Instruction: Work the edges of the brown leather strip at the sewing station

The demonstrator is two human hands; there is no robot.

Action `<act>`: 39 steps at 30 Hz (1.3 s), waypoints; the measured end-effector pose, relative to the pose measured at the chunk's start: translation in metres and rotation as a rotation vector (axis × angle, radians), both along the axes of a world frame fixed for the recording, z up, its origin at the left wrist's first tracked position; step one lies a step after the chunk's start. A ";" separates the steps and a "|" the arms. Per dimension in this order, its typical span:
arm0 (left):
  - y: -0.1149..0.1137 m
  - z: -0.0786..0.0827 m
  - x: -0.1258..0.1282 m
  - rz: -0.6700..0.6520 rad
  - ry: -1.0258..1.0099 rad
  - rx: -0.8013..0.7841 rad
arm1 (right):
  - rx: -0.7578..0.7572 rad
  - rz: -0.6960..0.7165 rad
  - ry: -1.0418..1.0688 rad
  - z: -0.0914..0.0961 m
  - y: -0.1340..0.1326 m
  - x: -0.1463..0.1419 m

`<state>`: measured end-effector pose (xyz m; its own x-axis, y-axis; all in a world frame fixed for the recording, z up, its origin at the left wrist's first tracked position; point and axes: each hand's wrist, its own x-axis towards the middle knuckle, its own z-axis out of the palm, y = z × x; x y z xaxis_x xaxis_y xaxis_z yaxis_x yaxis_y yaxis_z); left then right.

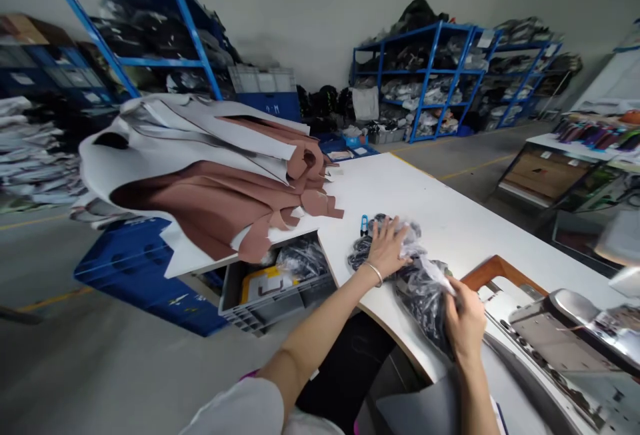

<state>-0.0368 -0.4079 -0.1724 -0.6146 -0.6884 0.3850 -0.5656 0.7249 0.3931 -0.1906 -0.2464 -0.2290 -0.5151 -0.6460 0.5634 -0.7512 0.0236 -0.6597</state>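
Note:
On the white table (440, 215) lies a clear plastic bag (417, 275) filled with small dark pieces. My left hand (387, 248), a bracelet on its wrist, rests flat on the bag's far end with the fingers spread. My right hand (463, 318) pinches the near end of the bag at the table's curved edge, fingers closed on the plastic. A small blue clipper (364, 224) lies just left of the bag.
A tall stack of brown and white cut sheets (215, 175) covers the table's left end. A grey crate (273, 285) stands below it, beside a blue crate (130, 262). A sewing machine bed (555, 342) sits at right. Blue shelves (435, 75) line the far wall.

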 end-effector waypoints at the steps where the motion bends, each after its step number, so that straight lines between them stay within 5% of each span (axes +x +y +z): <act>1: 0.007 0.005 0.001 0.009 0.010 0.008 | -0.080 -0.032 -0.015 0.005 0.003 0.001; 5: 0.047 0.020 0.003 -0.086 0.070 0.004 | -0.309 -0.105 -0.221 0.023 0.017 0.003; 10: 0.094 0.017 -0.016 -0.380 0.107 0.017 | -0.360 0.203 -0.565 0.021 0.019 -0.010; 13: 0.103 0.009 -0.030 -0.431 0.135 0.095 | -0.375 0.224 -0.599 0.015 0.017 -0.018; 23: 0.077 0.009 -0.024 -0.399 0.287 0.379 | -0.322 0.165 -0.266 0.018 0.015 -0.016; 33: 0.072 0.031 -0.028 -0.276 0.410 0.362 | -0.184 0.212 -0.009 0.031 0.016 0.005; 39: 0.052 0.030 -0.034 -0.354 0.433 0.720 | -0.178 0.012 -0.018 0.038 0.015 0.011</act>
